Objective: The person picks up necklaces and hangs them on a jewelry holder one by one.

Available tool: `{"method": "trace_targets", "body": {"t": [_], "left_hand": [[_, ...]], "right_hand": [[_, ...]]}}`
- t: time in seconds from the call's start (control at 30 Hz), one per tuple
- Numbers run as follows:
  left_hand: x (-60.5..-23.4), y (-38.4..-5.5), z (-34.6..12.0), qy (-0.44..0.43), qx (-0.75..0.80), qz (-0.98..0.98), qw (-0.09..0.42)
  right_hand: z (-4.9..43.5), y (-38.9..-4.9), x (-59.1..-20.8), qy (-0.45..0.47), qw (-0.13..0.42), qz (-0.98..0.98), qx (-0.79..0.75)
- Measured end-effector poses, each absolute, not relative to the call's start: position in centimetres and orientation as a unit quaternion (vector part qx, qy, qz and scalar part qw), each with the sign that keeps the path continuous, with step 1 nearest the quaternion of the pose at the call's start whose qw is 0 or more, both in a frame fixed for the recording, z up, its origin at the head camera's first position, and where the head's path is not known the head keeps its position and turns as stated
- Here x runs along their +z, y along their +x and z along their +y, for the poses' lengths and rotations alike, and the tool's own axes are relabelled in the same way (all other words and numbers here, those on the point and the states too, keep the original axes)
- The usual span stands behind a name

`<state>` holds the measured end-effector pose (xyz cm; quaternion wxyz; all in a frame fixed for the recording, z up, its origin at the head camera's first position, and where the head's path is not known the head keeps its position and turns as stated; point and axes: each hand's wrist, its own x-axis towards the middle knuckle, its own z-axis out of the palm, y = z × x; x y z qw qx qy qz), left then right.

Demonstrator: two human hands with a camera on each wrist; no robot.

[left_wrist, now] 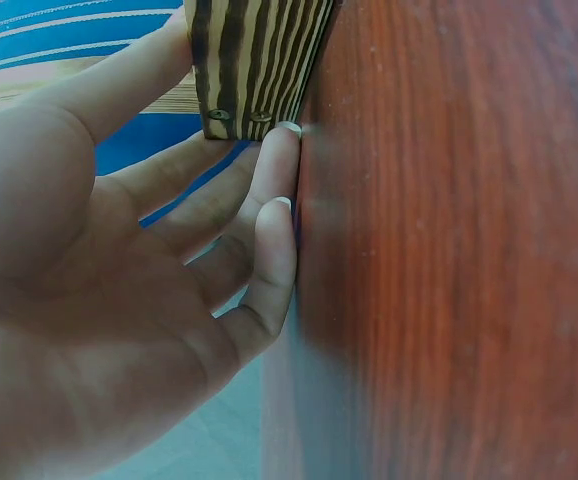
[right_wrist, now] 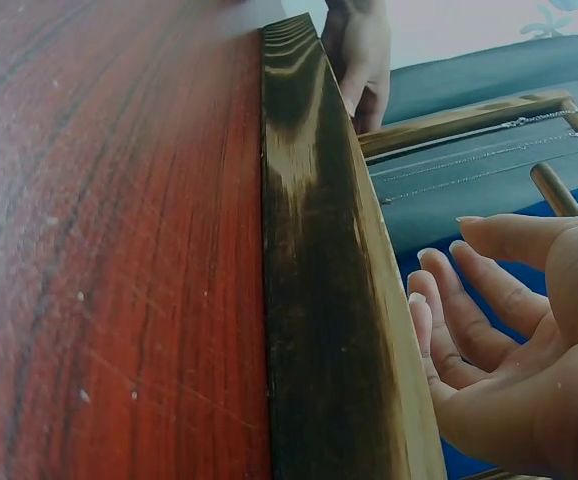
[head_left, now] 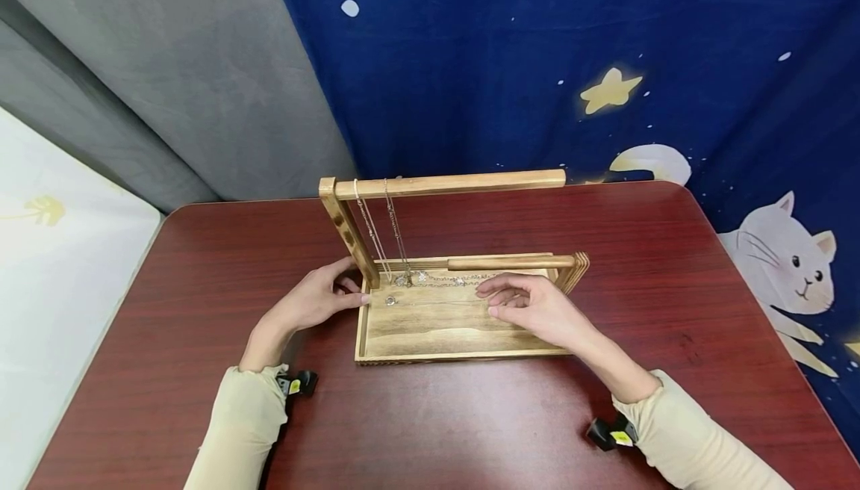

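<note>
A wooden jewelry stand (head_left: 463,360) with a tray base and two horizontal bars sits on the table. My left hand (head_left: 316,297) grips its left end, thumb on the tray's rim and fingers beside the upright (head_left: 349,232). In the left wrist view the thumb and fingers meet the striped wood end (left_wrist: 259,70). Two thin necklaces (head_left: 396,228) hang from the upper bar. Over the tray's right part hovers my right hand (head_left: 537,307), its fingers loosely bent with nothing seen between them. A fine chain with a round pendant (head_left: 391,301) lies in the tray, running toward those fingertips.
The shorter lower bar (head_left: 510,262) spans the tray's back right. More chains with pendants (head_left: 460,281) lie along the tray's rear. Beneath is a reddish-brown table (head_left: 437,423); a blue curtain (head_left: 470,64) and a grey curtain (head_left: 168,64) hang behind it.
</note>
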<state>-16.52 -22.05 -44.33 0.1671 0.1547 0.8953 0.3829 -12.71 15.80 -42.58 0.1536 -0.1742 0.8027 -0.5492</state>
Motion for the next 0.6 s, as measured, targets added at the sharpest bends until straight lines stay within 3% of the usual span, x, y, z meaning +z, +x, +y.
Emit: {"method": "trace_targets", "body": {"t": [0.6], "left_hand": [[-44.4,-16.6,-21.98,0.147,0.391,0.893,0.169]], "right_hand": [[15.48,-13.31,-43.12,-0.175,0.147,0.825,-0.517]]}}
